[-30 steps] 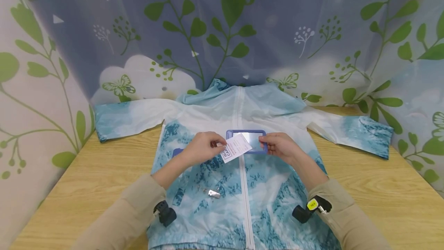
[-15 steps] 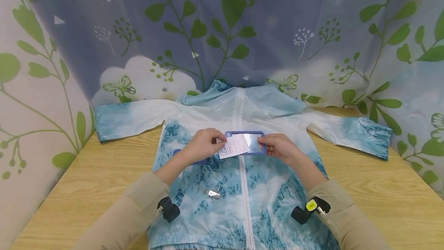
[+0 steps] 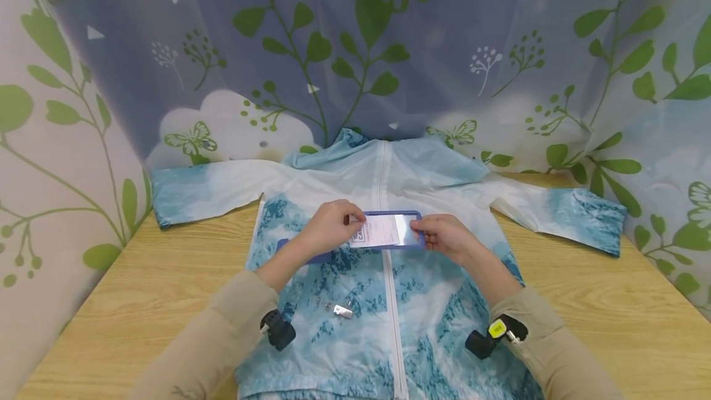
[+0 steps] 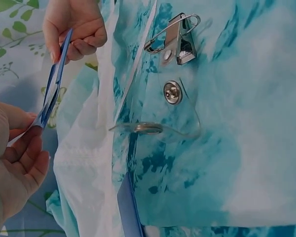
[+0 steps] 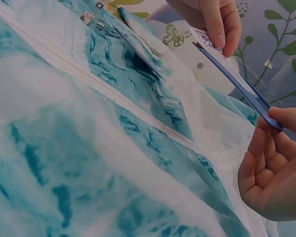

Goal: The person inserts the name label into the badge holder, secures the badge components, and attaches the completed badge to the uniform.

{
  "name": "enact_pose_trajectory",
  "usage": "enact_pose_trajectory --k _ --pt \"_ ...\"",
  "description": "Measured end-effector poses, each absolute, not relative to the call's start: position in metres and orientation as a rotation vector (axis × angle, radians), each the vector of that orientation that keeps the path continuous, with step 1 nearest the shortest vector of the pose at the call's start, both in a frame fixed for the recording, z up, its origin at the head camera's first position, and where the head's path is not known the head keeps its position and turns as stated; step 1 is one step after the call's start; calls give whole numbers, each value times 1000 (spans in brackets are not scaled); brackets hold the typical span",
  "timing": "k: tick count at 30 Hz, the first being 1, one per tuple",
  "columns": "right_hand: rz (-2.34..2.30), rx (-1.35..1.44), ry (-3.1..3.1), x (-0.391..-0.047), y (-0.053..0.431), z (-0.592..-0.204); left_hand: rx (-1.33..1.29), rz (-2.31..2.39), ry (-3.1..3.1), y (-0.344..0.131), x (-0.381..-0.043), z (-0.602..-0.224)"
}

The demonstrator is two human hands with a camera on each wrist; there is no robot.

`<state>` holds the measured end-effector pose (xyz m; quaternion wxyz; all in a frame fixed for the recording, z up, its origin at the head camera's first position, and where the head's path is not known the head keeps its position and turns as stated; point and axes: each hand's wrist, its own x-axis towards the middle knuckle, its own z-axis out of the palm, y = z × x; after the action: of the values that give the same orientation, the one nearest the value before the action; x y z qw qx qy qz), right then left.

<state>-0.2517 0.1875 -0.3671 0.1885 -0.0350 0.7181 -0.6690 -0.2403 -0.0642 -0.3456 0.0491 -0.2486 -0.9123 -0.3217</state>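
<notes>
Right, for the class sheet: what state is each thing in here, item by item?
ID card: pinched by the left hand, overlapping the blue-framed holder; whether inserted, unclear.
Blue-framed holder: gripped by the right hand, raised above the jacket.
Metal clip: lying on the jacket.
Metal snaps: apart, unfastened.
Loose blue piece: lying on the jacket, ungripped.
Jacket: spread flat, sleeves out.

Glare catches the blue holder point(image 3: 406, 228); wrist views look dim.

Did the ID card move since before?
Yes: in the head view, the ID card swung from slanted to nearly level, its left end going up, judged against the white zipper.
</notes>
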Motion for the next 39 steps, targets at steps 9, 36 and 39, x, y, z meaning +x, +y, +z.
enact_pose_trajectory --k 9,36,39 --pt "-1863 -89 2042 -253 184 -367 -709 -996 -2797 -56 -242 -343" --pt "-1865 -46 2035 -252 177 -366 -785 -960 -2698 -43 -240 -348" --pt "-1865 -39 2039 -254 176 -367 -809 -941 -2681 -42 -239 -347"
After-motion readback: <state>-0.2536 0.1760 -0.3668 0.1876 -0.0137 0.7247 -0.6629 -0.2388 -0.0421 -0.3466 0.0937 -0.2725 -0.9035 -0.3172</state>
